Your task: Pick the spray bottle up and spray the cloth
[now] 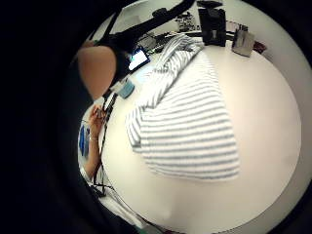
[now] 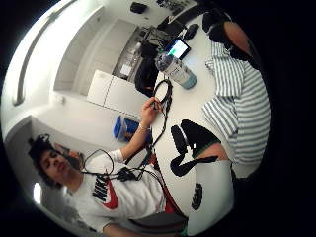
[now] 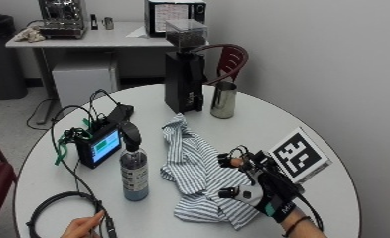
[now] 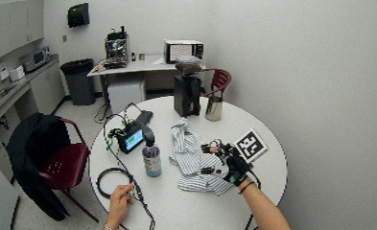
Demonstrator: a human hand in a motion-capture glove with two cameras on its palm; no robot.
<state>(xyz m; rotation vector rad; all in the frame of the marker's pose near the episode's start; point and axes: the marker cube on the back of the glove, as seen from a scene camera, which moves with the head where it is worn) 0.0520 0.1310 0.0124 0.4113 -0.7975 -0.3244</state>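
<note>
Striped cloth, one piece, fills the little-finger palm view, lying rumpled on the table. Thumb-side view: one bottle stands beyond the cloth's edge, well apart from the palm. Outside view: the right hand hovers over the cloth's near corner, fingers spread and holding nothing; the single bottle stands upright across the cloth from it. One bare hand rests by a cable loop.

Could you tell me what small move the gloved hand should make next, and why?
Probably reach across to the spray bottle. The right hand hovers over the striped cloth with fingers spread, holding nothing, while the bottle stands upright and untouched on the table beside the cloth.
</note>
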